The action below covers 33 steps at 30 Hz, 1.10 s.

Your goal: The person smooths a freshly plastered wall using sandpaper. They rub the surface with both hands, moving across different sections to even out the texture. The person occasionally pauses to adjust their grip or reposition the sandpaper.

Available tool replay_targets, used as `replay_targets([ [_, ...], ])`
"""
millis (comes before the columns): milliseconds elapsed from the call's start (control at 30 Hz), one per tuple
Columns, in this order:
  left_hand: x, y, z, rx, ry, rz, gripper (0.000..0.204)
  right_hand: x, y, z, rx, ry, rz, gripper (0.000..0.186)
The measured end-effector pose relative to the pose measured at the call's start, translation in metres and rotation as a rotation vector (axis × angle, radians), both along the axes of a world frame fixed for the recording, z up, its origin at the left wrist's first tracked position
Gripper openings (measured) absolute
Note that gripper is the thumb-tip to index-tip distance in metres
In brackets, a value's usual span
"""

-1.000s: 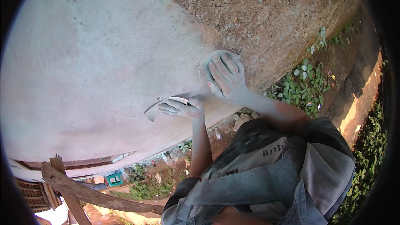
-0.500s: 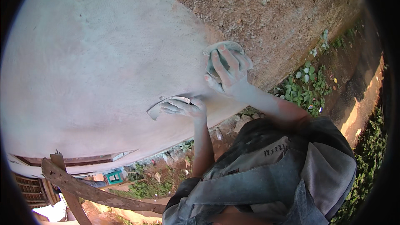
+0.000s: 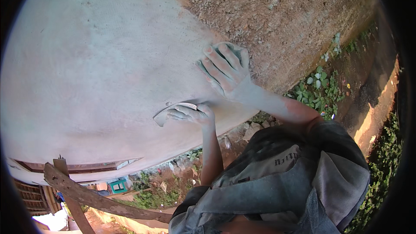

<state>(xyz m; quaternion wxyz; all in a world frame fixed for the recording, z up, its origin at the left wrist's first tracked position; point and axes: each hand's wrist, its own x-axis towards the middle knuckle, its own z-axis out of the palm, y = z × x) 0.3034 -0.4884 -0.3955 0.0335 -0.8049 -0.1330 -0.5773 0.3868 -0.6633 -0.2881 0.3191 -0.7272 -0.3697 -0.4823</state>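
My left hand (image 3: 190,113) is curled on a sheet (image 3: 160,118) by the wall (image 3: 108,60), right hand (image 3: 227,70) half-open, holding a pad (image 3: 244,57) against it; both look light, sheet stiffish, pad pliant, probably dusty-slick: pinch sheet's edge, spread fingers over pad.

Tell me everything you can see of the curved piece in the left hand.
The curved piece is a thin, pale grey sheet, bowed, with an arched upper edge and a corner pointing down at its left end. Its exact material is unclear. The left hand holds it, fingers across its face, in front of the smooth pale wall; whether it touches that is unclear.
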Motion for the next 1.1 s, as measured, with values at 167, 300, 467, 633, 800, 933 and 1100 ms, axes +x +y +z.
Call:
replay_targets([
  [167, 0.006, -0.007, 0.002, -0.073, -0.059, -0.018, 0.072, 0.031, 0.016, 0.101, 0.327, -0.185, 0.014, 0.047],
  [300, 0.003, 0.000, -0.001, -0.072, -0.029, 0.000, 0.071, 0.016, 0.020, 0.039, 0.300, -0.109, 0.082, 0.053],
  [467, -0.003, -0.005, 0.001, -0.104, 0.046, -0.009, 0.075, 0.009, 0.010, 0.007, 0.132, -0.117, 0.086, 0.048],
  [633, 0.004, -0.007, -0.001, -0.126, -0.005, 0.022, 0.071, 0.034, 0.022, 0.118, 0.354, -0.307, -0.016, 0.053],
  [800, 0.000, -0.007, 0.003, -0.133, 0.020, 0.053, 0.072, 0.016, 0.021, 0.088, 0.301, -0.147, 0.047, 0.054],
  [933, -0.003, -0.012, 0.004, -0.152, 0.042, 0.001, 0.079, 0.007, 0.015, 0.041, 0.194, -0.076, 0.077, 0.053],
  [1100, -0.001, -0.017, 0.007, -0.171, -0.002, -0.036, 0.077, 0.031, 0.016, 0.148, 0.380, -0.274, -0.015, 0.053],
])
